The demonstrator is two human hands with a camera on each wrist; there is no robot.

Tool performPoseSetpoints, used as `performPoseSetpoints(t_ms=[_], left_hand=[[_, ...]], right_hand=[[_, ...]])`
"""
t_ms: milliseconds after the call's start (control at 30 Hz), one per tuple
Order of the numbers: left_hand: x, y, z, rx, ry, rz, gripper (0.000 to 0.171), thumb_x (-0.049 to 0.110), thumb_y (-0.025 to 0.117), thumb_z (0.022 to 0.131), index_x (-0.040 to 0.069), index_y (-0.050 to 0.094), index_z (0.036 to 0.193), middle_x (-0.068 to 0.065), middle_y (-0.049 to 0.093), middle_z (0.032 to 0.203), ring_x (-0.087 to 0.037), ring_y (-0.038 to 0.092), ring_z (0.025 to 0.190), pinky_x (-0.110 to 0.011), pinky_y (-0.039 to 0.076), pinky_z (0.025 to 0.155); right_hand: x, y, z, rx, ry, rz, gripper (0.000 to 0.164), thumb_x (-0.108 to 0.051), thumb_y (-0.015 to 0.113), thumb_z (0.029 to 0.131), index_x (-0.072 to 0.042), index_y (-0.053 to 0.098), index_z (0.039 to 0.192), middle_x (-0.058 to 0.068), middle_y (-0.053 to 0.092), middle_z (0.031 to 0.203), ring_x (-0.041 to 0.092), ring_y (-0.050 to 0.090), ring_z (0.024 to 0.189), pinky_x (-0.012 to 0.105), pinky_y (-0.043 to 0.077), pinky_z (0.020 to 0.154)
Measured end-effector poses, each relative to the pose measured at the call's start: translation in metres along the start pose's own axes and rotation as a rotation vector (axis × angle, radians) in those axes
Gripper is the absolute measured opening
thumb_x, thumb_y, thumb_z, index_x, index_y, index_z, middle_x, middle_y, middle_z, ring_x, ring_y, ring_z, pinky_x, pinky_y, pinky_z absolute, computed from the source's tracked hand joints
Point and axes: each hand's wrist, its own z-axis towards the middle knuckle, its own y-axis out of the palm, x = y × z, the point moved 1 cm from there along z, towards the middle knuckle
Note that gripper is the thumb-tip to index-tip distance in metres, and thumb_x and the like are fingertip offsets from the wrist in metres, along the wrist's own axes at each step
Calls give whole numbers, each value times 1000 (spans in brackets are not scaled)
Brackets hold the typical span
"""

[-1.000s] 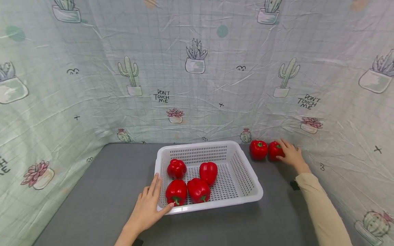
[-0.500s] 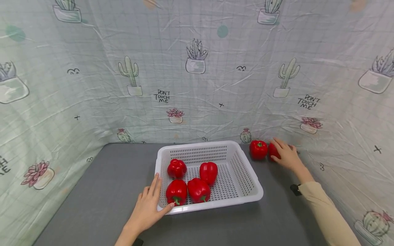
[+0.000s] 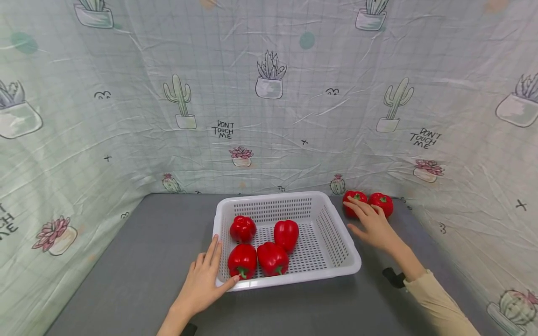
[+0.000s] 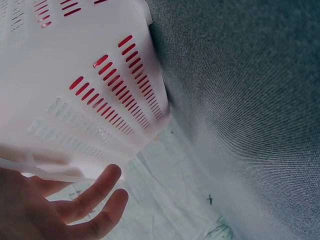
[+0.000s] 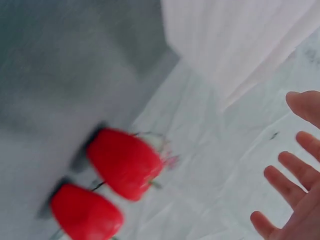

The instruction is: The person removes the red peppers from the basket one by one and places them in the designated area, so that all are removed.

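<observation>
Plainly, the nearer loose pepper, the red one closer to the basket, is on the table just past the right hand's fingertips. In the head view those fingers overlap it, but the right wrist view, though blurred, shows them clear of it, spread and holding nothing. The outer loose pepper is close beside it, just beyond the knuckles and to their right.

What has changed is the right hand: half a second ago it covered the outer loose pepper, and now it has come left and towards the person. Both loose peppers stay where they were, so, as I judge it, the move has shifted the reach without advancing the count: two outside, four inside.

Left of the right hand stands the white basket. The left hand lies along its left rim, fingers nearly straight and thumb across the near corner, resting rather than clutching. Just inside that thumb is the corner pepper; the middle pepper is to its right, stem towards the person. Ahead of the left fingertips and to their right is the back pepper, with the upright pepper farther right.

Under everything is the grey table; beyond both hands hangs a cactus-print sheet.
</observation>
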Motion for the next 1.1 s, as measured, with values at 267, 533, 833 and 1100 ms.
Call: performPoseSetpoints(t_ms=[267,533,833,1100], left_hand=[[-1,0,-2,-7,-8,4,92,59,60,71,5,29,139,-11,21,148,-25,43,103,-48,42,81],[-1,0,-1,-13,-8,1,93,61,58,71,5,29,139,-10,20,149,-26,43,103,-48,41,82],[-1,1,1,-16,-8,-12,93,58,60,71,5,26,140,-10,19,149,-26,42,104,-49,41,83],[-1,1,1,-7,-7,-25,92,56,62,71,5,27,140,-10,20,149,-26,42,105,-49,41,83]], right_hand=[[-49,1,-5,40,-128,-11,62,-19,75,68,-5,50,123,14,47,130,28,45,114,53,30,90],[-84,12,-3,-19,-218,-36,58,-36,65,78,-14,46,128,6,45,134,22,41,119,51,31,92],[-112,29,9,-153,-329,-75,65,-37,71,71,-23,44,129,1,42,137,19,38,121,49,32,95],[-127,41,22,-255,-345,-8,67,-34,73,70,-24,44,129,1,42,138,21,39,123,53,31,96]])
